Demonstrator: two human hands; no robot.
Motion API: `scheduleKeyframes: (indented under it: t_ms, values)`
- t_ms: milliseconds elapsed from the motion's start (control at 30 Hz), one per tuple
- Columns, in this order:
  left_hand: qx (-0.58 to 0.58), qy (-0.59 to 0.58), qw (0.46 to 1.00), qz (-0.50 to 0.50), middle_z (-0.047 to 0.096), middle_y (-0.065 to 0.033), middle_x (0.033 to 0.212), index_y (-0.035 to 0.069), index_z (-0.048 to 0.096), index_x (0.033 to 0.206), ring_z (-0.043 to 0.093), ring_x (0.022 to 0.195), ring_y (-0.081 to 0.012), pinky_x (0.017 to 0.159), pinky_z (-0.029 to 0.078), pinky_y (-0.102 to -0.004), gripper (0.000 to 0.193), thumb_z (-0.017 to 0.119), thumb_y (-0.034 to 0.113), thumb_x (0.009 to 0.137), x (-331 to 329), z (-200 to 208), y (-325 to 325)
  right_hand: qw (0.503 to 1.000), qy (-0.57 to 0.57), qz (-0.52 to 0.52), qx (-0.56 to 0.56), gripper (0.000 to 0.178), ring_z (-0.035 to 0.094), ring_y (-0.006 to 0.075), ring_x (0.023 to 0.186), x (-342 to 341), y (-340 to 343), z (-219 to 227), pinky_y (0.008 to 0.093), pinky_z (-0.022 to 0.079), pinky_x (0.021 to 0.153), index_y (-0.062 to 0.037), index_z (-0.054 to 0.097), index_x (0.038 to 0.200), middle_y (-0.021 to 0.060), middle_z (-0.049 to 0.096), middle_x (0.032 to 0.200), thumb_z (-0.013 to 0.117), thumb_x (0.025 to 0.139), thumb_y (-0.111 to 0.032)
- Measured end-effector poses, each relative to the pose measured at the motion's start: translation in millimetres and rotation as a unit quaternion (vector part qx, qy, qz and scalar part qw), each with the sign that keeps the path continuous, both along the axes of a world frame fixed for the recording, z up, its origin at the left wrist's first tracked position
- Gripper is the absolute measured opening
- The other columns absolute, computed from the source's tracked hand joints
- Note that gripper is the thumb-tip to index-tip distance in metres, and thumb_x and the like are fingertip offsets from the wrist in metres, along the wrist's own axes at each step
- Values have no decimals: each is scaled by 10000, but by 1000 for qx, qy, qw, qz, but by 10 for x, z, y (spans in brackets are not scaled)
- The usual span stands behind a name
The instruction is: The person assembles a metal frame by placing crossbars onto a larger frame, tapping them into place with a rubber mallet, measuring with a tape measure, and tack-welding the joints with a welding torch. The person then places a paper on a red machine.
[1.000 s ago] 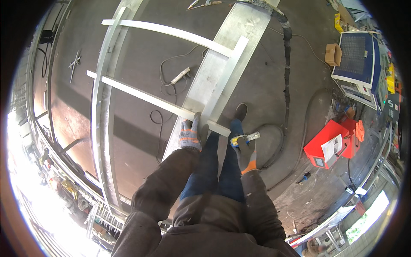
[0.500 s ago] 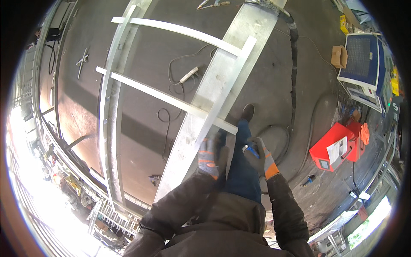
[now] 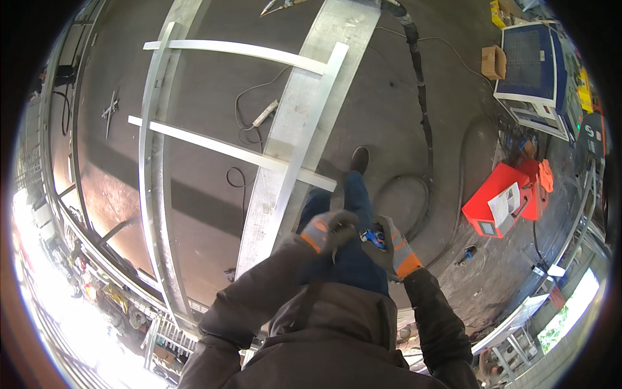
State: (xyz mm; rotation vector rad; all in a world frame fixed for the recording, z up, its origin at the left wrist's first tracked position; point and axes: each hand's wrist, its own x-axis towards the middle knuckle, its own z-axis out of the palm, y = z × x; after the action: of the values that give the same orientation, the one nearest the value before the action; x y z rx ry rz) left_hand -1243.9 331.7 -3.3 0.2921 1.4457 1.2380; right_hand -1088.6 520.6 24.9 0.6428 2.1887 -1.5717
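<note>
My right hand [image 3: 394,249], in a grey and orange glove, is closed round a small blue hand tool [image 3: 374,238] in front of my right thigh. The tool's exact kind is hard to tell. To its left, my left hand [image 3: 330,231] wears a matching glove, its fingers curled in and partly blurred above my lap. What they hold, if anything, I cannot make out. Just beyond the left hand lies a ladder-like frame of pale metal bars [image 3: 311,123], resting across two long metal beams [image 3: 272,201]. Neither hand touches the frame.
A red machine [image 3: 492,198] with a paper sheet stands at the right, near a blue and white cabinet [image 3: 531,65] and a cardboard box [image 3: 494,63]. A thick dark cable [image 3: 424,117] runs along the floor. A power strip [image 3: 265,113] lies between the beams.
My left hand has drawn away from the frame, rightward toward the blue tool, and its fingers have curled. The right hand still grips the tool. The view has shifted slightly.
</note>
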Motion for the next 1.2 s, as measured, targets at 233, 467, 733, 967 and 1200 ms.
scheduleKeyframes:
  t_ms: [233, 467, 733, 967, 1200]
  values:
    - [-39, 60, 994, -79, 633, -68, 839, 64, 612, 1001, 628, 779, -174, 683, 506, -327, 182, 711, 129, 861, 116, 89, 110, 999, 5, -36, -26, 454, 643, 357, 1086, -70, -80, 90, 399, 516, 913, -49, 593, 1225, 197, 636, 1175, 780, 850, -222]
    - [-74, -129, 970, 195, 586, -5, 737, 63, 614, 899, 565, 645, -98, 566, 453, -271, 54, 664, 65, 877, -329, -38, -152, 996, -37, 17, 84, 309, 633, 373, 1011, 339, 391, -239, 428, 509, 855, -71, 633, 1153, 189, 633, 1088, 719, 889, -205]
    - [-144, 123, 956, 223, 615, -28, 811, 38, 623, 1095, 588, 717, -113, 635, 486, -292, 243, 703, 132, 886, -137, -381, -167, 983, -105, -134, 72, 271, 652, 375, 1042, 702, 340, -937, 429, 510, 877, -74, 676, 1126, 176, 685, 1089, 667, 936, -266]
    - [-294, 407, 844, 188, 555, -193, 1223, 116, 517, 1398, 559, 1134, -341, 958, 484, -461, 650, 779, 90, 804, -444, -434, -514, 957, -210, -42, 193, 379, 642, 330, 1140, 27, 311, -1191, 437, 500, 982, -205, 661, 1292, 93, 673, 1248, 613, 966, -394]
    - [-356, 257, 880, 184, 559, -143, 1157, 200, 514, 1460, 621, 996, -253, 799, 557, -400, 719, 785, 106, 801, -512, -908, -433, 939, -209, 48, 267, 324, 666, 312, 1074, -779, 281, -757, 412, 526, 932, -197, 680, 1244, 73, 698, 1163, 579, 953, -299]
